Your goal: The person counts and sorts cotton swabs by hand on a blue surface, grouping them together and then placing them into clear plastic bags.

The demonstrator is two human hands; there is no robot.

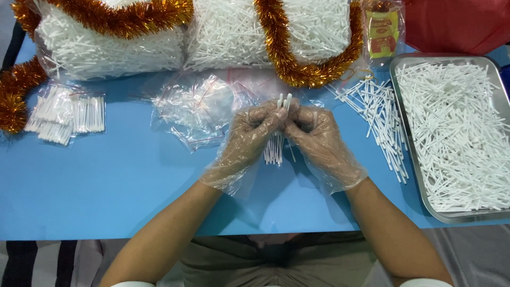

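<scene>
Sticks (275, 139) in a small white bundle stand upright between the two gloved hands, just above the blue counter (106, 186) at the centre of the view. The left hand (247, 139) has its fingers closed round the bundle from nine o'clock; the right hand (319, 139) pinches it from three o'clock, fingers folded tight, tips of the sticks poking out at twelve. Both wear loose clear plastic gloves, which look slippery against thin smooth sticks. The sticks seem very light and thin, stiff enough to stay straight yet likely to bend or snap if squeezed hard, and apt to fan out or slide loose; a grip round the middle of the bundle looks soundest.

At six o'clock the near counter edge runs just below the wrists, with bare blue surface to seven and eight o'clock. At ten o'clock lie crumpled clear bags (196, 109), farther out filled packets (66, 114). At two o'clock loose sticks (380, 122) are scattered, and at three the steel tray (405, 114) heaped with more hems in that side. At twelve, big bags of sticks (228, 32) draped in orange tinsel (297, 66) close off the far edge.
</scene>
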